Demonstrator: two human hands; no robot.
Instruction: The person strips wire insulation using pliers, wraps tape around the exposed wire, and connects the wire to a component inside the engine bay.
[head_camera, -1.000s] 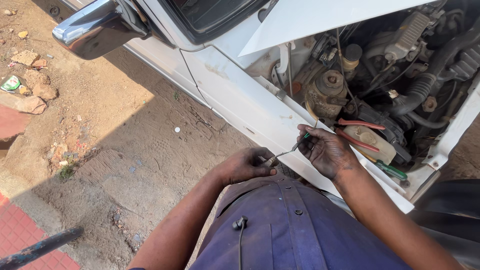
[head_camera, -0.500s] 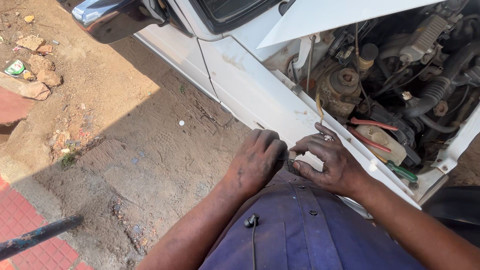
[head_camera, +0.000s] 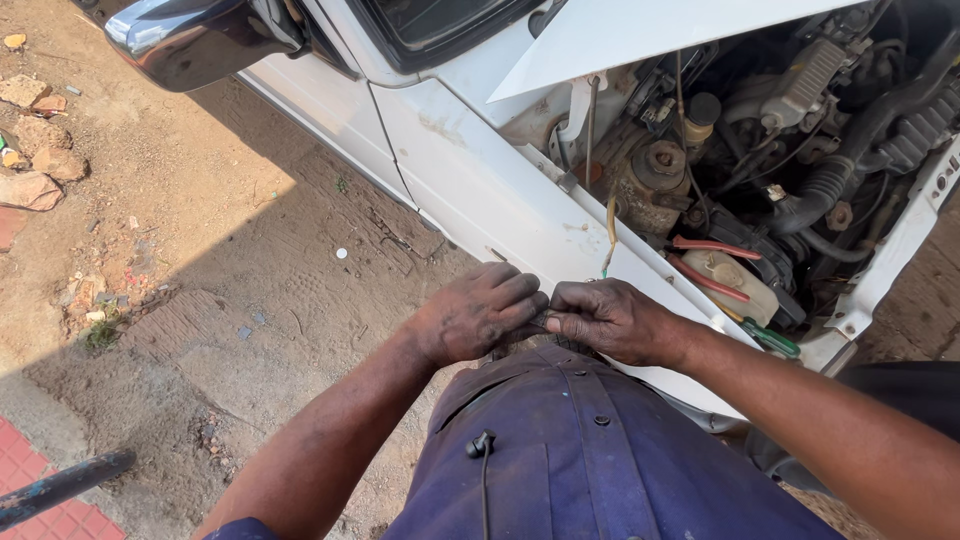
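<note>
Standing at the white fender (head_camera: 480, 190) of a white car with the hood (head_camera: 650, 35) raised. Over the open engine bay: a cream-coloured plastic reservoir (head_camera: 735, 282) at the near edge, rounded and box-like, crossed by two red hoses (head_camera: 715, 247); just right of it, a green tool handle (head_camera: 770, 338) poking out at the fender's lip. Higher up, a rusty round strut top (head_camera: 655, 175) and a black-capped bottle (head_camera: 700, 115) beside it. No readable label on any of these from this angle. Chrome side mirror (head_camera: 185, 40) at top left, stones (head_camera: 30, 150) scattered on the dirt ground (head_camera: 230, 300), red paving (head_camera: 40, 470) at bottom left under a dark blue bar (head_camera: 60, 485).

Left hand (head_camera: 478, 318) and right hand (head_camera: 612, 320) brought together knuckle to knuckle just above the blue overalls (head_camera: 590, 460), in front of the fender's lower edge. Both curled palm-down, fingertips meeting over a small dark object (head_camera: 541, 319) pinched between them, possibly a thin tool or strap, too covered to tell. Both grips narrow and closed on it. Forearms angled inward from the lower corners, wrists level.
</note>
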